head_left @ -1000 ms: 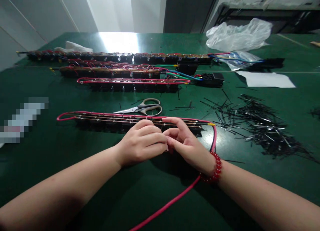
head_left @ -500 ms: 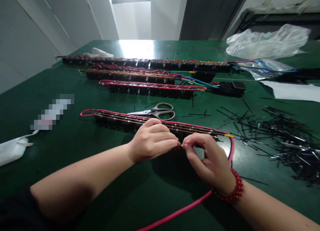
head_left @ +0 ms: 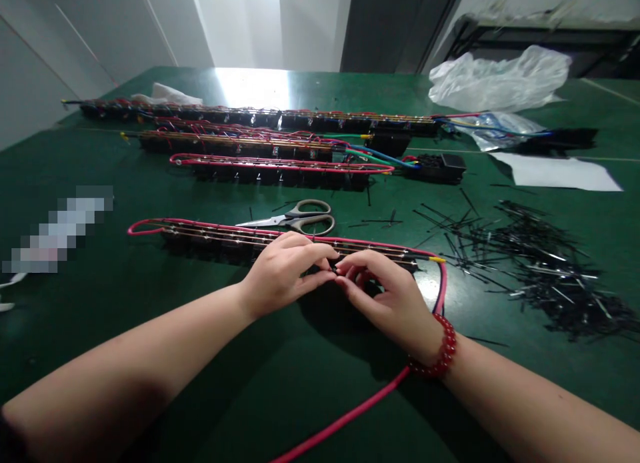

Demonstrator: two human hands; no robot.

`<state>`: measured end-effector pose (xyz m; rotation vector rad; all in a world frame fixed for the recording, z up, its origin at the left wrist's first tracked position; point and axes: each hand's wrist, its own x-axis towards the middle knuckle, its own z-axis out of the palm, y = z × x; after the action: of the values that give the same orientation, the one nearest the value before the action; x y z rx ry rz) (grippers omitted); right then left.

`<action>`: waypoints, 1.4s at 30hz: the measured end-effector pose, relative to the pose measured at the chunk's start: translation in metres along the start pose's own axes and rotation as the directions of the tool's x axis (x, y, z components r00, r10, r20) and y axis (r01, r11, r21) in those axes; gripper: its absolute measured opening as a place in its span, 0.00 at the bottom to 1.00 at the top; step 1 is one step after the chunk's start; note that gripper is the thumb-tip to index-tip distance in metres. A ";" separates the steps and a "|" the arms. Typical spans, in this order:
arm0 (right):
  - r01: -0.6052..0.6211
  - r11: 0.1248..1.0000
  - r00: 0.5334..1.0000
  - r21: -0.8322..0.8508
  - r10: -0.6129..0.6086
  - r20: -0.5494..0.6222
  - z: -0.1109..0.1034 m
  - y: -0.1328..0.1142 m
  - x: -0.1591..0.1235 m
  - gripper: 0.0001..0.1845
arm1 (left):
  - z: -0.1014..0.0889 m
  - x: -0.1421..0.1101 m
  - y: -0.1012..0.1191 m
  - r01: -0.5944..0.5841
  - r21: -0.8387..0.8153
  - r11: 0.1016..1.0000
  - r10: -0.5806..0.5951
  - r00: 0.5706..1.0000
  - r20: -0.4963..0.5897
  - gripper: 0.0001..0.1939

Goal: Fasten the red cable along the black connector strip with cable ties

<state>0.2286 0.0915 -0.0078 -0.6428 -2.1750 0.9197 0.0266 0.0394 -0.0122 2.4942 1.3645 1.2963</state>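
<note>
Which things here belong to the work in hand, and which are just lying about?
In the work:
- left hand and right hand, fingertips together; anything pinched is too small to identify
- near black strip
- red cable
- probably scissors and black ties

Apparently just lying about:
- strips behind
- clear plastic bag
- white paper

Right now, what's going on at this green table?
A person works with bare hands over a green table. The left hand and right hand come together, fingertips nearly meeting, at the near side of the closest black strip; anything pinched there is too small to make out. Scissors lie just behind that strip, and a heap of thin black ties lies to the right. More wired strips lie farther back.
</note>
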 end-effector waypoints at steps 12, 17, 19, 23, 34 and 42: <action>0.117 0.992 0.993 -0.048 -0.116 0.037 -0.003 -0.001 0.002 0.04 | -0.002 0.000 0.001 -0.006 0.051 0.999 0.000 0.993 0.121 0.09; 0.315 0.936 0.948 -0.155 -0.319 -0.001 -0.004 -0.008 -0.001 0.08 | 0.000 -0.001 0.000 0.023 0.199 0.980 -0.056 0.985 0.161 0.22; 0.431 0.881 0.901 -0.194 -0.433 0.031 -0.005 -0.009 -0.003 0.10 | 0.002 -0.001 0.000 0.035 0.306 0.951 -0.104 0.971 0.214 0.27; 0.574 0.771 0.815 -0.276 -0.570 0.101 -0.008 -0.011 -0.009 0.09 | 0.003 0.001 0.002 -0.001 0.444 0.896 -0.142 0.947 0.289 0.27; 0.660 0.664 0.743 -0.351 -0.646 0.174 -0.011 -0.018 -0.013 0.07 | -0.004 0.005 0.015 -0.032 0.656 0.754 -0.232 0.921 0.312 0.22; 0.541 0.787 0.836 -0.295 -0.540 0.092 -0.009 -0.009 -0.013 0.11 | -0.004 0.006 0.020 0.002 0.657 0.754 -0.292 0.896 0.333 0.18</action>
<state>0.2422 0.0808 -0.0015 -0.1206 -2.3372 0.2712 0.0398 0.0301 0.0019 2.7066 2.0803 0.2019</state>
